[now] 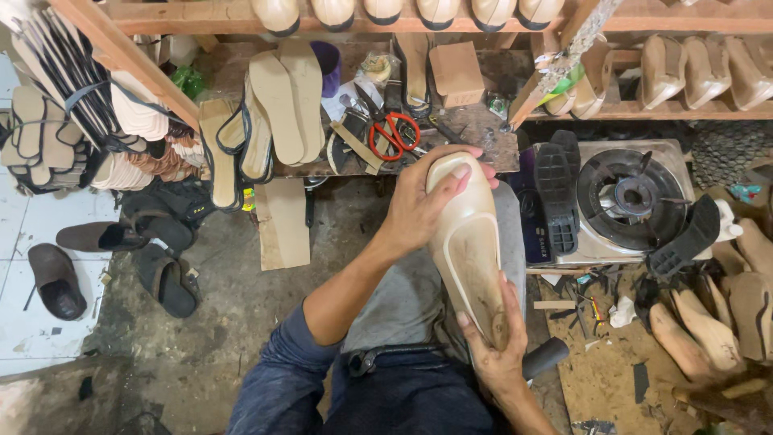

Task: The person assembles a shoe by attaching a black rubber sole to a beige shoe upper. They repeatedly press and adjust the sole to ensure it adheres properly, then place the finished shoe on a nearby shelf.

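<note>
The left hand (420,211) is closing its grip around the toe end of a pale wooden shoe last (469,242), fingers curling over the top and the thumb pressing on the near side. The right hand (493,354) is cupping the heel end from below, fingers wrapping the back edge. Both grips are narrow and holding the last, which is lying sole-up over the person's lap, toe pointing away toward the worktop (483,145).

As far as can be judged, the work is sitting at an early stage: the last is showing a bare bottom, with no insole or upper on it, and no tool is in either hand. The cut insoles (286,89) are standing untouched at the back of the worktop, and the red-handled scissors (393,133) are lying just beyond the toe of the last.

Room for moving is tight to the front and right. The worktop edge is running close past the left hand's fingertips. A small gas stove (632,197) is sitting just beside the right of the lap, with black rubber soles (557,197) resting against it, and more wooden lasts (700,330) are crowding the floor further right. The left side is offering more open floor (225,306), with a few dark shoes (56,278) lying well apart from the hands.
</note>
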Tool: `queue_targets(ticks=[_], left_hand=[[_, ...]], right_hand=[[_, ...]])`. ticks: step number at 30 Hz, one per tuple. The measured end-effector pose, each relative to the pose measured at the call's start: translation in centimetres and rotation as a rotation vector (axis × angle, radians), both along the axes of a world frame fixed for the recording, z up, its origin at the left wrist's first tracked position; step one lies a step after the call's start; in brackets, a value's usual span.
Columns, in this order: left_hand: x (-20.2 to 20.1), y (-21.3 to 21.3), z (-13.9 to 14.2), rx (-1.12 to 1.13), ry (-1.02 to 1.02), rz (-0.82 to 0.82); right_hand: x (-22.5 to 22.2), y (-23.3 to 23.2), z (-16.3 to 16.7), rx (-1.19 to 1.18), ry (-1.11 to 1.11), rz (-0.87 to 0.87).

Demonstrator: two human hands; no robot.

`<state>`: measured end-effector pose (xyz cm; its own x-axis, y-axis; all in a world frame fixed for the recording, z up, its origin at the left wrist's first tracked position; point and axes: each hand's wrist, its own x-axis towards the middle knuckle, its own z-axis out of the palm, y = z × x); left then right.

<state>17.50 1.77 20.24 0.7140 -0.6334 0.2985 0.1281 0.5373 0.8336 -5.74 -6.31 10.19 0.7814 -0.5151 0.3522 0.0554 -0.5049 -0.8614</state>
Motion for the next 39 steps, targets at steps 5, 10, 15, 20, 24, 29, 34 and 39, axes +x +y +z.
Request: queue_targets(ticks=[5,10,15,20,24,29,34,39], left_hand=[[-0.1,-0.4,-0.3,0.062,-0.092,0.022],[0.4,-0.6,-1.2,-0.126,0.152,-0.216],[-4.6,-0.5,-3.0,0.101,-0.068,0.224],[-10.7,1.0,-4.5,0.29,-0.449,0.252],[-10.9,0.0,-5.0,0.297,-0.504,0.212],[-9.3,-0.7,-6.3,0.159,-0.008,0.177],[-9.3,-0.3,-8.4,0.097,0.242,0.146],[-7.8,-0.4,-9.5,0.084,0.6,0.134]], right_hand=[[0.1,-0.9,-0.9,-0.138,-0.114,0.024],[-0.5,-1.4,-1.8,0.719,-0.107,0.108],[0.6,-2.5,-1.0,0.94,-0.263,0.08],[3.3,-4.0,1.2,0.652,-0.138,-0.093],[4.7,-3.4,2.9,-0.049,-0.108,0.035],[5.2,-2.7,4.2,-0.308,-0.144,0.207],[4.6,-2.5,3.9,0.279,-0.176,0.291],[4.3,-3.6,3.3,0.495,-0.168,0.288]])
